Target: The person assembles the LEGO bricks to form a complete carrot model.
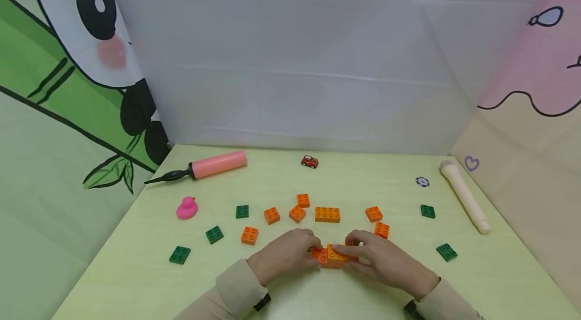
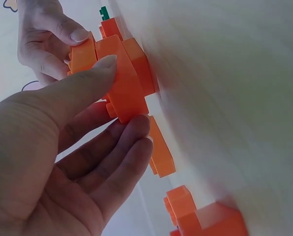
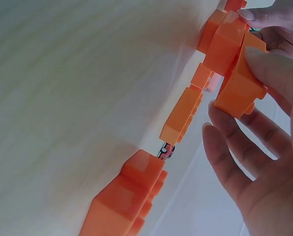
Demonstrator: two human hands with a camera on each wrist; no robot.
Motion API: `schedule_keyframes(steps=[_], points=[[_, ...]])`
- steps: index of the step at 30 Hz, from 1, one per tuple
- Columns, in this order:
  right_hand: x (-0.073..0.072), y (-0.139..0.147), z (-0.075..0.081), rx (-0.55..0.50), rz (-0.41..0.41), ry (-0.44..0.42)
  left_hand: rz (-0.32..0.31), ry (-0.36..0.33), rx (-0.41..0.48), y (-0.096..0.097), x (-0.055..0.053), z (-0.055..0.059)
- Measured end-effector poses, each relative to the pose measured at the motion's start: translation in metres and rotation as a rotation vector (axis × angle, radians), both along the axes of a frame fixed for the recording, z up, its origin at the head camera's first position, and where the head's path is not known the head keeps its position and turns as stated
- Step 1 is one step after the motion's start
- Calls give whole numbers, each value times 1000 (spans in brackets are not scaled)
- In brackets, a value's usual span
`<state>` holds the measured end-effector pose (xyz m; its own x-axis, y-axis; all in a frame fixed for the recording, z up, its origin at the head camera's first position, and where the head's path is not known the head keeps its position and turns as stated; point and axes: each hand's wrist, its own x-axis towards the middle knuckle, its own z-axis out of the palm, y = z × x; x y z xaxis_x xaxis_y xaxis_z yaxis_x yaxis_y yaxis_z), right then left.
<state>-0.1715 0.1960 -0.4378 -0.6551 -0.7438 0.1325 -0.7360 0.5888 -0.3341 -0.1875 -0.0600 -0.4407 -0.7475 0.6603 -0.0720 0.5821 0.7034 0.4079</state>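
Note:
Close to the near side of the table, both hands meet at a small stack of orange toy bricks. My left hand [image 1: 290,250] grips the lower long orange brick [image 2: 126,86], its thumb on one side and fingertips at the end. An upper orange brick [image 3: 242,83] sits on top, tilted with a slight gap under it in the right wrist view. Thumb and fingers of my right hand [image 1: 381,262] pinch this upper brick. Another orange brick [image 2: 140,64] shows under the long one. Fingers hide part of the stack in the head view.
Loose orange bricks [image 1: 327,214] lie just beyond the hands. Green bricks [image 1: 180,255] are spread left and right. A pink duck [image 1: 187,208], a pink pump [image 1: 219,164], a red toy car [image 1: 309,161], a chip [image 1: 422,181] and a pale tube [image 1: 465,196] lie farther out.

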Motion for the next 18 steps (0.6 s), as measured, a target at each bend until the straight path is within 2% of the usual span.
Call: schedule_keyframes(steps=[10, 14, 18], points=[[0, 2, -3, 22, -51, -12, 10, -19, -4, 0, 0, 0], [1, 4, -4, 15, -67, -20, 0, -5, 13, -2, -1, 0], [1, 5, -4, 2, -75, -22, 21, -3, 29, -5, -7, 3]])
